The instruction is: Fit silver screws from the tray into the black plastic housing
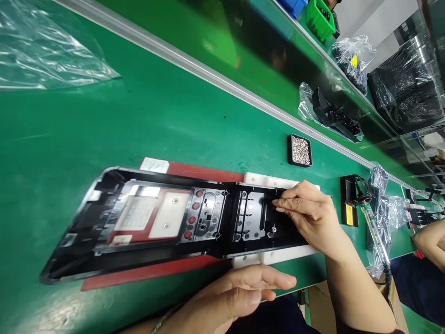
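Long black plastic housing point(181, 222) lies inside-up on a red-and-white jig point(274, 254) on the green belt; right hand point(313, 215) pinches its fingertips point(278, 203) onto the housing's right end, left hand point(236, 297) hovers loose and empty at the near edge, screw tray point(299, 150) just behind

A: What sort of place is shown?

B: A factory assembly line: a long green bench point(104, 134) with a metal rail point(215, 76) beside a belt point(222, 37).

A: What else shows it?

B: A tray of screws point(299, 150), bagged black parts point(351, 58), a green bin point(320, 18), and a co-worker's arm point(431, 241) at the next station.
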The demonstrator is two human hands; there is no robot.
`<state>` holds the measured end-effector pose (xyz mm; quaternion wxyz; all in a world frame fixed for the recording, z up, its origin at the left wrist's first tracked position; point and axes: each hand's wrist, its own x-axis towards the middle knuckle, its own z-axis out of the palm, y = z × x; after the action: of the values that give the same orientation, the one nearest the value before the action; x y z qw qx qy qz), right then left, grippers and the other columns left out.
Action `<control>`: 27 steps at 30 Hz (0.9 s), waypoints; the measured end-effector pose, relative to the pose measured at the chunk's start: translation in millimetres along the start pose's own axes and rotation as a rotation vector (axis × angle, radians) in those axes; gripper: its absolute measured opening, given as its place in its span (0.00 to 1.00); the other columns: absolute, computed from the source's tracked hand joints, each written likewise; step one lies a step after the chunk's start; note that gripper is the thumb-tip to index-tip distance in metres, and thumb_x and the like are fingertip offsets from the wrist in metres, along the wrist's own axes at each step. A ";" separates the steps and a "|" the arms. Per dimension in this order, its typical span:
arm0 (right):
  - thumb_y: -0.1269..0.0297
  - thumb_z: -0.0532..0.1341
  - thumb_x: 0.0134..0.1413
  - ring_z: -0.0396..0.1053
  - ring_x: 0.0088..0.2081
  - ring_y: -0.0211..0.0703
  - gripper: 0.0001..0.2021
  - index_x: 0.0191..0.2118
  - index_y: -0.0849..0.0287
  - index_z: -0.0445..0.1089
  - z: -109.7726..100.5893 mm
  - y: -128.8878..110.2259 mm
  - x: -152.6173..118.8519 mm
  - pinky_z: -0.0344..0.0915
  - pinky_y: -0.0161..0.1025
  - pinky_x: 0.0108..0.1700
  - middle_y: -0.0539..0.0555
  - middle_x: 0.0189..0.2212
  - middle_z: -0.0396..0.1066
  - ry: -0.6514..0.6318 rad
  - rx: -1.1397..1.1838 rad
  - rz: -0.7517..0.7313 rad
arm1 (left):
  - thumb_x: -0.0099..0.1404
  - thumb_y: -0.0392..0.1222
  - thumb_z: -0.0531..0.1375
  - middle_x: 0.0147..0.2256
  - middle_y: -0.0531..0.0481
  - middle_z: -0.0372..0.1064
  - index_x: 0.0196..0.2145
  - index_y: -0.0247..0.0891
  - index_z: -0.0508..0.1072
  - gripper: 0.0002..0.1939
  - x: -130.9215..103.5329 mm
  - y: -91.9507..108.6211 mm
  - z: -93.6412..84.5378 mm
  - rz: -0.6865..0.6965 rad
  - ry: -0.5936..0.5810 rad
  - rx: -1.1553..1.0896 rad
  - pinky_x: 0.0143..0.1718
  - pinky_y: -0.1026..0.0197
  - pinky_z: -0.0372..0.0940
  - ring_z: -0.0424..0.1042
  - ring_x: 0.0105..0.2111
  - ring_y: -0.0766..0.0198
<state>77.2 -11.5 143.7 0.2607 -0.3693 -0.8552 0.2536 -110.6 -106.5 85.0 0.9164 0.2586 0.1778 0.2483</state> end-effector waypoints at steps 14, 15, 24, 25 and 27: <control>0.80 0.62 0.55 0.59 0.39 0.35 0.11 0.44 0.66 0.71 -8.8 7.0 5.0 0.58 0.34 0.42 0.52 0.38 0.60 -0.105 0.084 0.011 | 0.63 0.47 0.49 0.50 0.51 0.65 0.45 0.46 0.70 0.16 4.1 2.4 2.7 0.135 -0.002 0.026 0.54 0.53 0.57 0.61 0.53 0.59; 0.80 0.62 0.55 0.59 0.39 0.35 0.11 0.44 0.66 0.70 -8.3 5.6 2.9 0.58 0.35 0.42 0.52 0.38 0.60 -0.087 0.069 0.009 | 0.63 0.46 0.49 0.49 0.51 0.65 0.45 0.46 0.70 0.16 4.1 2.7 2.5 0.131 -0.002 0.029 0.54 0.54 0.57 0.61 0.52 0.60; 0.76 0.59 0.60 0.60 0.39 0.36 0.10 0.47 0.62 0.70 -15.7 -17.3 -45.9 0.59 0.34 0.42 0.55 0.37 0.60 0.278 -0.219 0.094 | 0.60 0.49 0.52 0.50 0.48 0.64 0.44 0.42 0.71 0.18 2.4 -4.4 -4.6 -0.014 0.076 -0.029 0.58 0.52 0.53 0.57 0.54 0.56; 0.76 0.60 0.59 0.60 0.38 0.36 0.11 0.47 0.59 0.71 -17.5 -19.2 -59.1 0.58 0.34 0.41 0.55 0.36 0.60 0.412 -0.212 0.151 | 0.60 0.49 0.52 0.51 0.48 0.63 0.45 0.41 0.71 0.18 2.3 -6.4 -6.2 -0.024 0.080 -0.035 0.58 0.52 0.52 0.56 0.55 0.55; 0.74 0.60 0.60 0.61 0.38 0.36 0.09 0.45 0.58 0.71 -17.7 -19.8 -89.2 0.58 0.33 0.42 0.55 0.36 0.59 0.623 -0.206 0.230 | 0.61 0.48 0.51 0.52 0.48 0.61 0.46 0.41 0.70 0.19 2.5 -10.7 -10.0 -0.051 0.091 -0.028 0.59 0.53 0.51 0.54 0.56 0.55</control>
<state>131.2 -87.2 146.1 0.4404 -0.5474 -0.7083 0.0687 -109.3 -109.3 70.4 0.9170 0.2296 0.2223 0.2388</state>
